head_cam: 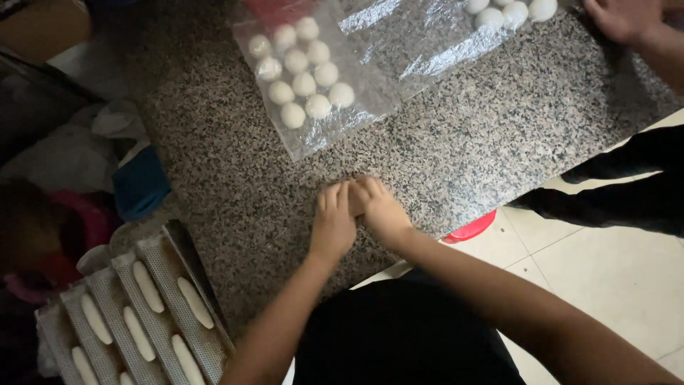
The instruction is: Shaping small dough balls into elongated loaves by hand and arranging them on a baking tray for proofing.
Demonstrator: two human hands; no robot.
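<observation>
My left hand and my right hand lie side by side, palms down, on the speckled granite counter. Their fingers press together over a piece of dough that is almost fully hidden beneath them. Farther back, several round white dough balls rest on a clear plastic sheet. More dough balls sit at the top edge on another stretch of plastic.
A corrugated metal baking tray at the lower left holds several long rolled dough sticks. Another person's hand rests at the counter's top right corner, their dark-clothed legs beside it. A red bowl peeks from under the counter edge.
</observation>
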